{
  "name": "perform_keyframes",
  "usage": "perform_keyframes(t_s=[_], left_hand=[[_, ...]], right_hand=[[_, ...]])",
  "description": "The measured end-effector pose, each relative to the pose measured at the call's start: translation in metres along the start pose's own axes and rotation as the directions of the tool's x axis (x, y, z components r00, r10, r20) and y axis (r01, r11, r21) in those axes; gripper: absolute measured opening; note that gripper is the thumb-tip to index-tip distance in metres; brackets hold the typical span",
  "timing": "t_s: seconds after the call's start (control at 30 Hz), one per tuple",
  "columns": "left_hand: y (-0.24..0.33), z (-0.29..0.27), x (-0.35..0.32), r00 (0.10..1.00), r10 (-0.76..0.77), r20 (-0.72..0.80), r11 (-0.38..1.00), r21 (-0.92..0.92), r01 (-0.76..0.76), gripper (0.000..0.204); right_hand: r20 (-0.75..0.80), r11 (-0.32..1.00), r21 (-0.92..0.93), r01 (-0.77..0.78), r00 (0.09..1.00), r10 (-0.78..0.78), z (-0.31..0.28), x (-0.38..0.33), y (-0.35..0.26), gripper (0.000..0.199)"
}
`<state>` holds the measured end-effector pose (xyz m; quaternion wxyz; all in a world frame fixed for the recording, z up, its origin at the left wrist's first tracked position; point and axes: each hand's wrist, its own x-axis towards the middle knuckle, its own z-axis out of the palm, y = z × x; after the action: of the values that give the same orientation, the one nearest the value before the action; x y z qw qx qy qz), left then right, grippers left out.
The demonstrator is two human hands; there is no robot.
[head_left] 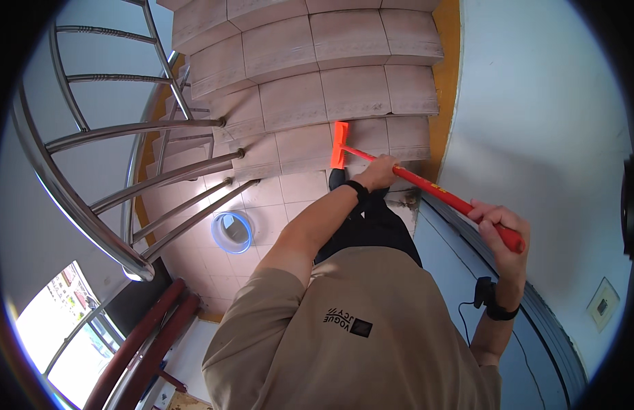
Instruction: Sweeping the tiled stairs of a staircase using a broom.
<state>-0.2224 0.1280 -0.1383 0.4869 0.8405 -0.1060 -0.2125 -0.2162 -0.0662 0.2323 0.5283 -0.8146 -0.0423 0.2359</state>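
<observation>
A person's tan shirt [371, 328] fills the lower foreground. Beyond it, the left hand [378, 172] closes around the middle of an orange-red broom handle [426, 188], and the right hand [503, 229] is wrapped around its upper end (both wrists wear black bands). The broom head [339, 145] rests on a tiled stair step [371, 140]. A blue-rimmed bucket [232, 231] sits on the landing, beside steel railings [126, 130].

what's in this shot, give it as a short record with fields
setting: tiled landing at the foot of a curved tiled staircase
left hand: grips the orange handle partway down
right hand: grips the handle's upper end
tool: orange long-handled mop or squeegee, head against the lowest step
nearby: blue bucket on the landing, steel railing on the person's left
wall: pale blue, on the right
</observation>
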Motion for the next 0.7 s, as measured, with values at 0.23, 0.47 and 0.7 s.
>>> perform_keyframes(t_s=[0.23, 0.47, 0.7], left_hand=[[-0.048, -0.040, -0.076, 0.988, -0.101, -0.115, 0.974, 0.190, 0.122, 0.028], [-0.050, -0.021, -0.057, 0.996, -0.085, 0.006, 0.982, 0.170, 0.083, 0.023], [0.038, 0.040, 0.042, 0.991, 0.036, 0.129, 0.996, 0.073, -0.046, 0.021]], right_hand=[[0.147, 0.978, 0.193, 0.080, 0.983, -0.110, 0.045, 0.006, 0.037, 0.010], [0.115, 0.979, 0.202, -0.021, 0.993, -0.002, 0.033, -0.005, 0.056, 0.009], [-0.169, 0.997, 0.072, -0.026, 0.985, 0.038, -0.045, -0.028, 0.030, 0.014]])
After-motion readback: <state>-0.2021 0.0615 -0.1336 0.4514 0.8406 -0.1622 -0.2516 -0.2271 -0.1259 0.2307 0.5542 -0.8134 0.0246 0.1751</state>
